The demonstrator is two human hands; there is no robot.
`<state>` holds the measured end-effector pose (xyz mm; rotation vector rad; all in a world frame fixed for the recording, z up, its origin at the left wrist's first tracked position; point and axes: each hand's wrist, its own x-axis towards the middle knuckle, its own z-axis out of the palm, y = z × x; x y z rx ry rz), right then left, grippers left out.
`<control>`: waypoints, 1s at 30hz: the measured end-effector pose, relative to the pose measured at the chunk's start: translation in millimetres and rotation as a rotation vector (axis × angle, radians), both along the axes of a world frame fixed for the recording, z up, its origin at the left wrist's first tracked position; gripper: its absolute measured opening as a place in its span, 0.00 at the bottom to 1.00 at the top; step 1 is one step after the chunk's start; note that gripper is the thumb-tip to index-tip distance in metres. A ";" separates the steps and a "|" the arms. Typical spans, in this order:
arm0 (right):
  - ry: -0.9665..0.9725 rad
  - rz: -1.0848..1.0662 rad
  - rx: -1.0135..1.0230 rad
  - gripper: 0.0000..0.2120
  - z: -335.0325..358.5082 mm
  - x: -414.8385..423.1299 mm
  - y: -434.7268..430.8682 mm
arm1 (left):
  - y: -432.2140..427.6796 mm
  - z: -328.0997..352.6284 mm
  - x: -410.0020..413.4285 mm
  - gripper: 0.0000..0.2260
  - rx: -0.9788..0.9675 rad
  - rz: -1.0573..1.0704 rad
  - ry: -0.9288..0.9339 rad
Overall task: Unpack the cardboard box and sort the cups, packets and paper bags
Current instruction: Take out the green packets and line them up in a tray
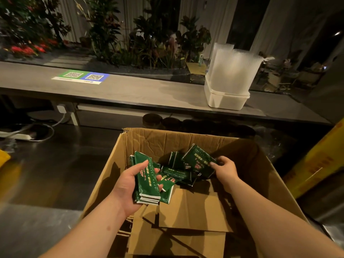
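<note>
We are partway into emptying the box (pixel 141 146), at the packets step. Our left hand (pixel 128 187) is closed around a squared-up stack (pixel 147 181) of glossy green packets, held above the box's left side, thumb across the top face and fingers wrapped round the far edge. Our right hand (pixel 224 167) pinches one more packet (pixel 198 159) by its corner, lifted clear of the loose packets (pixel 176 173) lying jumbled in the box's far half. These packets are flat, rectangular, foil-like, with pale printed lettering and crimped white ends; they look slippery, so the stack could fan out if the grip slackens. Under them, in the near half of the box, lie flat brown paper bags (pixel 186 220), matte and creased, with cord handles showing at the left. The box itself is worn corrugated card, its far wall wrinkled. Beyond the box, on the grey tabletop (pixel 130 90), stand ribbed translucent cups (pixel 234 71) stacked in a white tub (pixel 225 100). Next, we judge, the lifted packet joins the stack, aligned edge to edge, before we gather the rest.
</note>
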<state>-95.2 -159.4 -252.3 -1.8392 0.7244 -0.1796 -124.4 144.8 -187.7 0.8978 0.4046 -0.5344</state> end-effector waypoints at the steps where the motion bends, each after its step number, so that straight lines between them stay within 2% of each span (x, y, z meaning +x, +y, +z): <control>1: -0.015 -0.006 0.025 0.07 6.9 -5.3 2.1 | -0.2 1.1 -1.0 0.23 0.007 -0.003 0.002; 3: -0.027 -0.053 0.180 0.03 22.3 -16.4 11.0 | -0.7 3.5 -3.2 0.23 0.015 0.000 0.004; 7: 0.058 -0.078 0.748 0.08 55.2 -38.1 50.7 | -2.8 6.4 -5.1 0.19 0.017 -0.019 -0.015; 9: 0.139 0.028 0.859 0.10 66.6 -49.2 81.8 | -2.8 7.3 -5.1 0.18 0.011 -0.035 -0.014; 12: 0.253 0.210 0.859 0.11 70.4 -62.0 127.1 | -2.2 9.5 -7.0 0.22 -0.018 -0.089 -0.004; 14: 0.295 0.361 0.724 0.10 67.4 -65.7 146.1 | 0.0 8.2 -6.5 0.26 -0.028 -0.069 0.005; 16: 0.304 0.551 0.439 0.11 64.6 -63.5 151.1 | 2.2 5.9 -5.6 0.28 -0.017 -0.061 0.018; 18: 0.281 0.667 0.097 0.15 62.5 -52.1 143.8 | 3.2 4.3 -5.5 0.25 -0.002 -0.080 0.018; 20: 0.199 0.629 -0.228 0.17 54.6 -30.5 124.5 | 4.1 1.2 -3.2 0.22 0.004 -0.073 0.021; 22: 0.092 0.443 -0.520 0.13 41.5 -5.5 94.6 | 3.2 -1.4 -0.5 0.21 0.007 -0.054 0.035; 23: 0.064 0.366 -0.624 0.15 34.4 5.0 79.0 | 2.4 -1.4 0.2 0.21 0.009 -0.053 0.040; 25: 0.082 0.335 -0.783 0.23 20.7 21.3 54.2 | 1.8 -1.3 1.0 0.19 0.010 -0.053 0.044; 27: 0.140 0.383 -0.923 0.27 11.4 32.0 43.4 | 1.9 -3.1 2.5 0.19 0.016 -0.050 0.048; 30: 0.213 0.454 -1.026 0.31 0.8 38.9 44.6 | 1.5 -3.6 3.4 0.17 0.028 -0.051 0.047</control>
